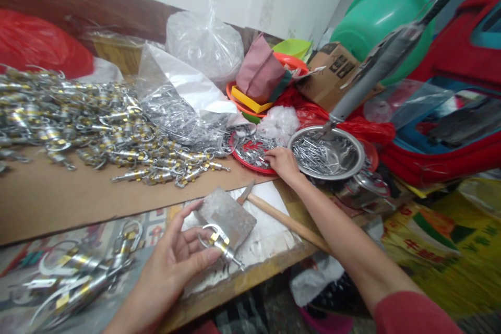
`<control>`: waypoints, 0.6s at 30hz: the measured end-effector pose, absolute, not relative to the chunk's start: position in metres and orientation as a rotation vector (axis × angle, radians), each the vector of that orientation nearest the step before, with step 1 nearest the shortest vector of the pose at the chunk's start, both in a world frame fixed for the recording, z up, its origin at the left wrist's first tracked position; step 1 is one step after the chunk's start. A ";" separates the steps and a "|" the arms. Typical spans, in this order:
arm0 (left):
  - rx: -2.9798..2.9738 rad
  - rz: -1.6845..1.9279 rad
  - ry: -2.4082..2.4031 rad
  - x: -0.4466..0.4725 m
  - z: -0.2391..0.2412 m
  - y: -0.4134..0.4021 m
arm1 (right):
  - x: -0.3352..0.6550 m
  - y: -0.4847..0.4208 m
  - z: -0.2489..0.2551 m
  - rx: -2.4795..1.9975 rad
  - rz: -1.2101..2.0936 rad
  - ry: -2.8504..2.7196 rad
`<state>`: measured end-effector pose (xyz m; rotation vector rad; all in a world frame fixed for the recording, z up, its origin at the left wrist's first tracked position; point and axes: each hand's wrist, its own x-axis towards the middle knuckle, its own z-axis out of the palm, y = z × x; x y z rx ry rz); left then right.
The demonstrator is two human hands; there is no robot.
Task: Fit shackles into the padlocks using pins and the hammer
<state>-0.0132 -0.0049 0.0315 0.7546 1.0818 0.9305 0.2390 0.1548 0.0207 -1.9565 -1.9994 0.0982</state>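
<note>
Over the table's front edge, my left hand (172,261) holds a small silver and brass metal fitting (221,244) with a curved hook-like lever, its thin stem pointing right. A flat grey metal block (230,215) lies just behind it. My right hand (285,163) reaches into a red plate (258,168) of small metal pieces, fingertips bent down among them; whether a piece is pinched there is too small to see. A steel bowl (354,163) of thin metal pins stands right of that hand. Beneath my right forearm lies a hammer (287,219) with a wooden handle.
Many similar fittings (94,125) are heaped on cardboard (90,193) at the left. More fittings (82,276) lie at the near left. Behind the plate sits an open plastic bag (180,115) of metal parts. A grey metal bar (379,57) slants above the bowl.
</note>
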 end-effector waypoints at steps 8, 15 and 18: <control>0.725 0.946 1.002 -0.013 0.029 -0.005 | 0.181 0.052 0.047 -1.328 0.530 -2.165; 0.731 0.976 0.995 -0.011 0.030 -0.007 | 0.162 0.027 0.053 -1.046 0.676 -2.463; 0.735 0.977 0.981 -0.012 0.027 -0.007 | 0.155 0.030 0.055 -1.076 0.681 -2.458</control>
